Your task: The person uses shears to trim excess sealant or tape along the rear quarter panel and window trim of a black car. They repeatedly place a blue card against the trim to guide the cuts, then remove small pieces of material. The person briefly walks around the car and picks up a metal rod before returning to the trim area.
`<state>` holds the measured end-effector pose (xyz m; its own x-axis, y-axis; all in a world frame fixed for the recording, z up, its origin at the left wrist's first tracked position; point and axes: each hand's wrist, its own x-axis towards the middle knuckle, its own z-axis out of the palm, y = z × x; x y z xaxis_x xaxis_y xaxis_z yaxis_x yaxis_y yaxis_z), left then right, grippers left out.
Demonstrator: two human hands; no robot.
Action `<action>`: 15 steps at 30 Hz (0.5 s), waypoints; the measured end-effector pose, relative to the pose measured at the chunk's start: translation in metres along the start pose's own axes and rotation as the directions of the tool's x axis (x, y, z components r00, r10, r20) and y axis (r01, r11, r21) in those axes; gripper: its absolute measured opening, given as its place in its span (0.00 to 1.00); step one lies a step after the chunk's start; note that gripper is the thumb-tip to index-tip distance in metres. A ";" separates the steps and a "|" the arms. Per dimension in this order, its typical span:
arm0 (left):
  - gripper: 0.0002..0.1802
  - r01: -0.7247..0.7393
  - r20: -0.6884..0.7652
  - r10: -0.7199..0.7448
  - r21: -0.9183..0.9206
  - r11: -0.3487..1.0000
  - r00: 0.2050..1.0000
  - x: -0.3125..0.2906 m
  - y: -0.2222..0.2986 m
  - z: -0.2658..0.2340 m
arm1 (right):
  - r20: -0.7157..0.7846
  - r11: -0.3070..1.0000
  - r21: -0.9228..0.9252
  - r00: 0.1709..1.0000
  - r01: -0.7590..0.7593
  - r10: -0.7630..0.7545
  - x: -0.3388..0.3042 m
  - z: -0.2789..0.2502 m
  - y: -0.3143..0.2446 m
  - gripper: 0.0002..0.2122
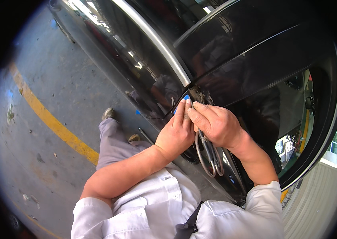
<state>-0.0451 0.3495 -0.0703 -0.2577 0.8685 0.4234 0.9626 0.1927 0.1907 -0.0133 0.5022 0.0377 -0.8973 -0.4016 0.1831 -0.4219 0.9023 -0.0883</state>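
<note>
Both my hands meet at a panel gap on a black car (232,79), just below the end of a silver trim strip (156,36). A small blue piece (186,96), like tape, sits at that gap. My left hand (176,133) has its fingers stretched out with the tips lying over the blue piece; its thumb is hidden. Close beside it, my right hand (218,125) is closed around a thin metal rod tool. The tool's bent, looped metal handle (210,161) hangs below the hand. The rod's tip is hidden at the gap.
A side mirror or glass area (296,131) of the car lies to the right. Grey floor (56,91) with a yellow line (55,119) stretches to the left. My shoe (108,113) stands beside the car. Another small blue mark (138,112) shows at the car's lower edge.
</note>
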 end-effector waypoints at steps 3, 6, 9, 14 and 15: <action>0.28 0.033 -0.002 -0.033 -0.039 0.999 0.999 -0.003 0.000 0.004 | -0.062 0.999 0.033 0.998 -0.007 0.009 0.001 0.006 0.001 0.15; 0.28 0.096 -0.031 -0.099 -0.103 0.990 0.995 -0.005 0.002 0.009 | -0.061 0.997 0.070 0.998 -0.026 0.030 -0.001 0.004 0.003 0.15; 0.27 0.138 -0.081 -0.157 -0.203 0.970 0.984 -0.006 0.003 0.012 | 0.027 0.993 0.100 0.998 -0.055 0.053 -0.006 -0.004 0.003 0.15; 0.25 0.124 -0.104 -0.136 -0.117 0.985 0.985 -0.006 0.003 0.015 | -0.049 0.989 0.143 0.998 -0.042 0.049 -0.004 -0.010 0.002 0.14; 0.26 0.105 -0.089 -0.112 -0.076 0.992 0.990 -0.006 0.004 0.016 | -0.100 0.983 0.169 0.991 -0.072 0.090 -0.002 -0.008 -0.001 0.12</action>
<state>-0.0386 0.3522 -0.0859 -0.3700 0.7972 0.4770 0.9210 0.2473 0.3011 -0.0096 0.5034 0.0456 -0.9141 -0.3011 0.2716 -0.3719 0.8894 -0.2659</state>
